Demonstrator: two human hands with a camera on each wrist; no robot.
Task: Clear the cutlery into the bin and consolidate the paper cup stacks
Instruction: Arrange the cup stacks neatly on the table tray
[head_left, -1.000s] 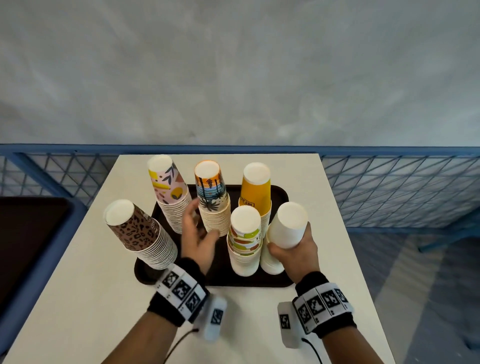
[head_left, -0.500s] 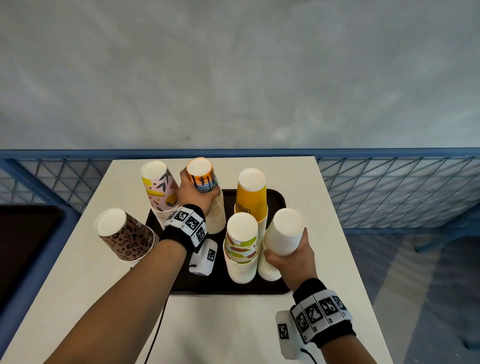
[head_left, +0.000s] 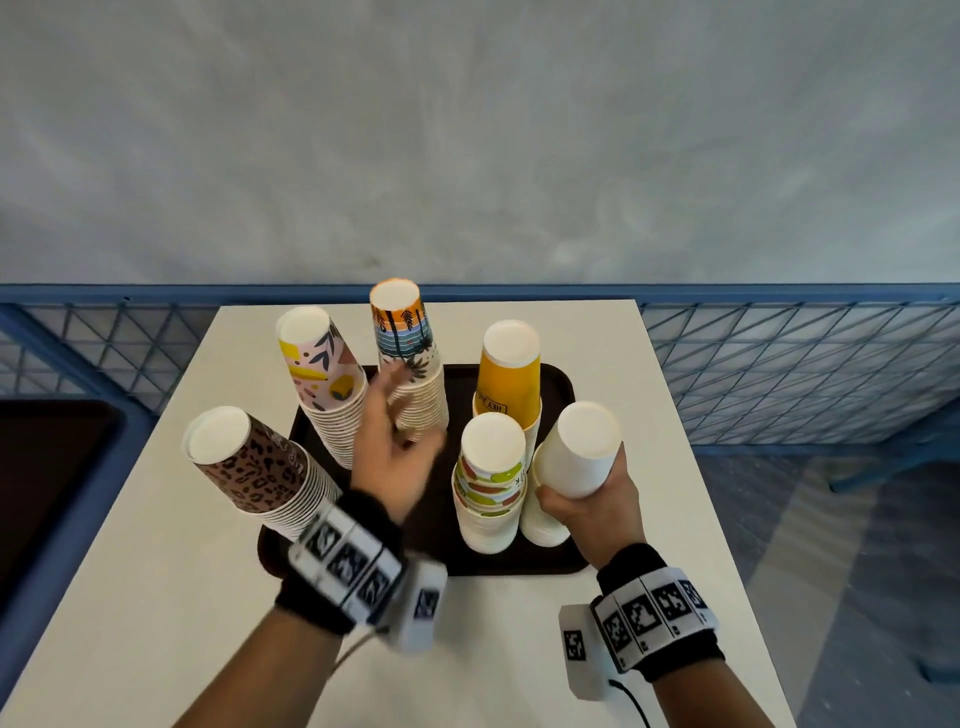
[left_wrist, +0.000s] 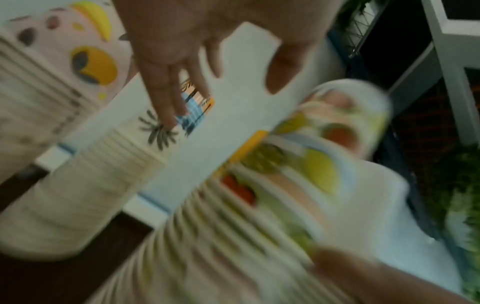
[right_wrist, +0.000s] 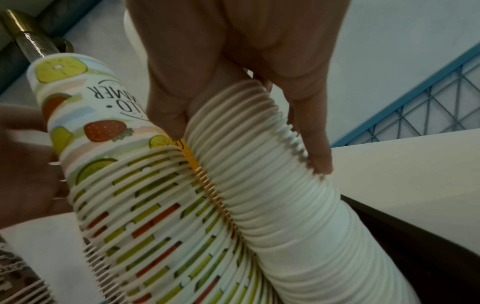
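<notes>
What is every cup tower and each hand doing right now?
Leopard-print paper cup stack: leaning, on tray edge.
Pink leaf-print stack: standing, upside down.
Palm-tree stack: standing.
Orange stack: standing.
Fruit-print stack: standing.
Plain white stack: tilted, gripped.
Left hand: open, blurred.
Right hand: gripping white stack.

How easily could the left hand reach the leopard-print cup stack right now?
Probably easily: the left hand is open and holds nothing, and the leopard-print cup stack stands at the tray's near-left corner with nothing between them.

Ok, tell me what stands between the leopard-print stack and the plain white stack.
In the head view, the left hand and the fruit-print stack stand between the leopard-print stack and white stack.
</notes>
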